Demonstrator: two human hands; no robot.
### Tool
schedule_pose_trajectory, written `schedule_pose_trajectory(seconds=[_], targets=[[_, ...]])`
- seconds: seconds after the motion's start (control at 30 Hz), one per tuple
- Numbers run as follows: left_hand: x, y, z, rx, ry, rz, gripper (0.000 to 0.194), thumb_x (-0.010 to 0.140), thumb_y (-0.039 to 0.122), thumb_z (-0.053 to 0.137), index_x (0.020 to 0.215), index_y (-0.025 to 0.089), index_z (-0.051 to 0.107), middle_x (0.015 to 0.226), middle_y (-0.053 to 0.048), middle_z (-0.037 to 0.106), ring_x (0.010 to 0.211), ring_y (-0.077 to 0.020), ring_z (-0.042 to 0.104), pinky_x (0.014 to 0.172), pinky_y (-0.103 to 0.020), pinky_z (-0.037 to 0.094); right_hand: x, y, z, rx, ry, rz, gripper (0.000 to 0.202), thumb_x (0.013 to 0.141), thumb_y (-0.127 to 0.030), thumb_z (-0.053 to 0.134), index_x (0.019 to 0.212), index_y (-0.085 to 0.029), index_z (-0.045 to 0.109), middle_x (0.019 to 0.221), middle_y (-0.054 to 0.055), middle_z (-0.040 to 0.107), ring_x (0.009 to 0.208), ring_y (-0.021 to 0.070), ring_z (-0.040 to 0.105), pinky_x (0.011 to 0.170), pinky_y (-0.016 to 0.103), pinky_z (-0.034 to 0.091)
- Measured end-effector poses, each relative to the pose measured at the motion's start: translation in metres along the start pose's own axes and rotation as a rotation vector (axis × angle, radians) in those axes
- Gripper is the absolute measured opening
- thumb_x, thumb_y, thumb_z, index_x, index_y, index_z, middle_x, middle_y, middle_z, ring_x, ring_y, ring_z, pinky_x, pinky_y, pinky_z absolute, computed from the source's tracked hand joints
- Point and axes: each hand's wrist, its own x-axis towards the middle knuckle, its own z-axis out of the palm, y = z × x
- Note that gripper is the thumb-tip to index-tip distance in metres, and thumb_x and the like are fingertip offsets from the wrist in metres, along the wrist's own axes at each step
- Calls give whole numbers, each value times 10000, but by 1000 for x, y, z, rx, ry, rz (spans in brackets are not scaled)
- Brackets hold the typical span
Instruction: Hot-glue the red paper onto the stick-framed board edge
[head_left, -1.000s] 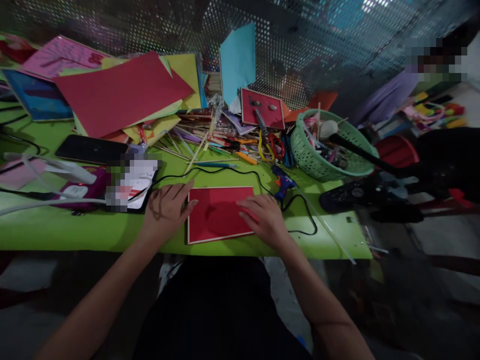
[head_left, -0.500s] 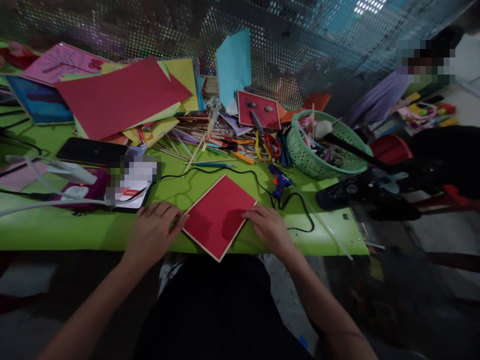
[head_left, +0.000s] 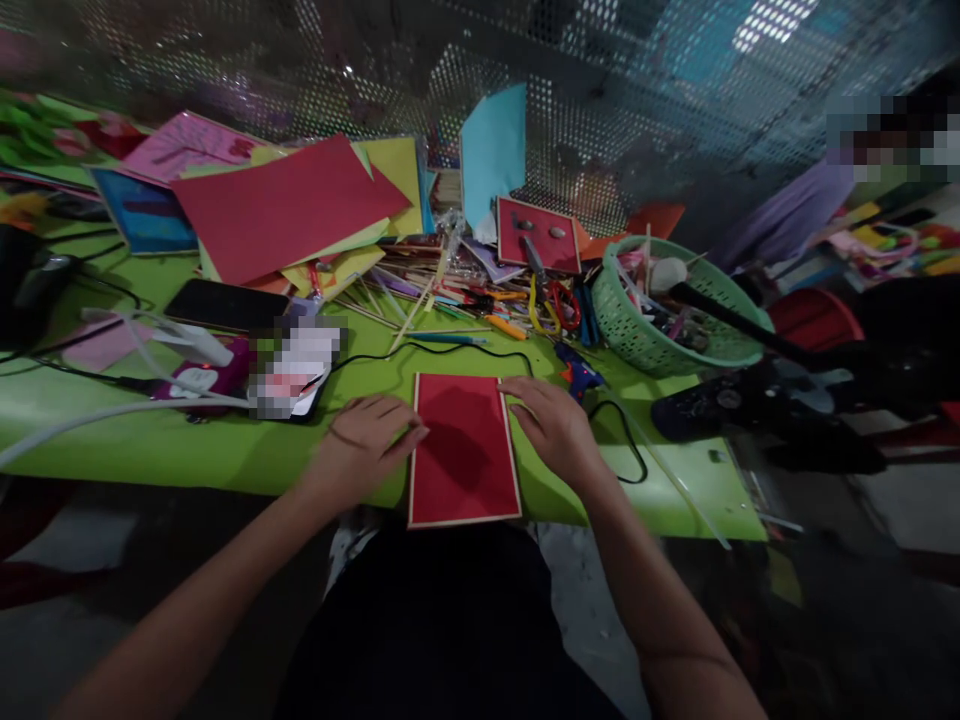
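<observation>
A red rectangular card panel edged with thin pale sticks lies in front of me, near the green table's front edge. Beside its left border is my left hand, fingers loosely stretched and the thumb tip over the edge, not gripping. My right hand touches the upper right border with its fingertips, thumb held apart. A dark shadow falls across the panel. Just beyond my right hand rests a blue hot glue gun with its black cord looping around.
Coloured paper sheets, sticks and scissors crowd the back. A green basket stands right, near a dark tripod-like object. Left lie a phone, a magenta power strip and cables. Another person's purple sleeve shows at right.
The red panel has turned from a diamond position to nearly square with the table edge. Both hands shifted with it, and my left hand's hold has loosened. The view has swung slightly left.
</observation>
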Motion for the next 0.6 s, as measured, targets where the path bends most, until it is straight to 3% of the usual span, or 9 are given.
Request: schedule_pose_trajectory(seconds=[0.13,0.27,0.37,0.47,0.6], targets=[[44,-2,6,133,19,41,354,1041,361,433,890,181,699,912,-74,732,917,-236,670,812,-393,468,59,-16,-7,-63,-43,-101,310,1001,-168,519,1228,-212,725,1217,109,754,1154,272,680,1008,431,517],[72,-7,20,168,53,113,332,1012,311,468,872,162,729,859,-118,727,884,-250,663,772,-396,455,129,-38,18,-131,-154,-146,344,996,-138,519,1262,-214,724,1183,102,754,1134,247,670,987,373,506],[74,-15,26,149,45,169,270,972,290,536,838,177,742,827,-100,732,837,-229,664,766,-384,459,166,-50,48,-111,-252,-157,327,1012,-159,520,1261,-205,725,1229,91,751,1151,211,670,1002,325,490],[70,-21,27,129,26,219,252,949,289,566,823,173,751,811,-96,734,787,-213,659,727,-369,462,185,-57,74,-111,-327,-114,279,1024,-228,528,1194,-218,750,1214,74,765,1107,201,685,945,302,498],[69,-19,28,103,-2,256,299,964,311,551,790,172,750,745,-84,723,730,-202,655,672,-355,449,194,-62,87,-179,-370,17,272,1016,-313,531,1007,-209,783,1031,80,796,930,211,705,789,288,471]])
